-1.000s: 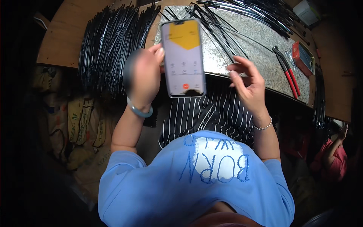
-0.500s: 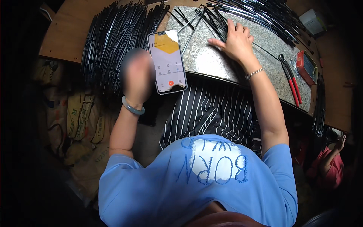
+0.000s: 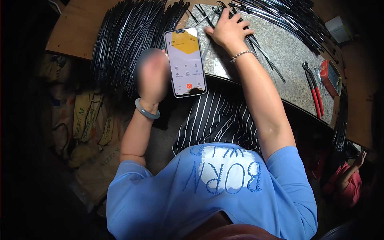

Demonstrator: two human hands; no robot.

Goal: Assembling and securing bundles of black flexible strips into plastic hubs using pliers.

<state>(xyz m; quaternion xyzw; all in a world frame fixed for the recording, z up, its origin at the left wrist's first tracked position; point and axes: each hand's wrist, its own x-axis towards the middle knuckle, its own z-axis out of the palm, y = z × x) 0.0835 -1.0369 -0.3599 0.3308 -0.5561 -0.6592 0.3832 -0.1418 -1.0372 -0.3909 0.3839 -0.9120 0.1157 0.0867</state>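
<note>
**Black strips [image 3: 261, 52] run slantwise under the right hand [image 3: 231, 34]**

The right hand is the nearer one: these strips pass beneath its fingers, their long axis slanting from just past the fingertips down to the right, where the ends lie on the tabletop [image 3: 298, 91]. Those fingers are spread, palm down, thumb stretched leftward; whether any tip grips a strip, I cannot tell. The arm reaches up and left from the lower right, nearly straight at the elbow. Left of these fingers and closer to the body, the left hand [image 3: 153, 78] holds a phone [image 3: 187, 60] at its left edge, screen up; blur hides how its fingers close. Farther left lies a dense heap [image 3: 128, 44]; farther right, red-handled pliers [image 3: 315, 102], then a red box [image 3: 330, 78].
</note>
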